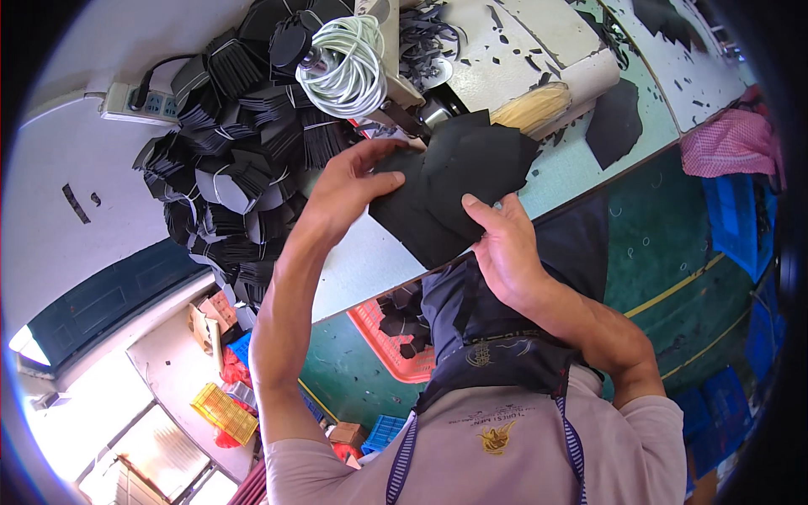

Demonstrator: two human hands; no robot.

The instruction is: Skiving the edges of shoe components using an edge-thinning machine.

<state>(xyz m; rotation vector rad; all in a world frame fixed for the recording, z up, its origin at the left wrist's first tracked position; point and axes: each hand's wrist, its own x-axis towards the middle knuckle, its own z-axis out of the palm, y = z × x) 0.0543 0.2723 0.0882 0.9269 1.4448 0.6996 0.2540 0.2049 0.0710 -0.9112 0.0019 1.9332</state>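
Observation:
Several flat black sheet pieces [471, 172], overlapping, are spread at the front of a cream table machine [539, 34]. My left hand [345, 189] grips their left side, its thumb on top and its fingers reaching toward the machine's metal working part [438, 108]. What lies under those fingers is hidden. At the near right edge my right hand [509, 244] pinches the pieces, with the thumb above and the other fingers mostly underneath. A wooden-coloured brush-like piece [534, 108] lies against the machine, just beyond the sheets.
Tied bundles of black pieces [227, 181] are heaped at the left. A coiled pale cable [345, 67] hangs by the machine. Black scraps litter the table [370, 252]; one loose black piece [614, 126] lies right. Below stands a pink basket [396, 358] holding black pieces.

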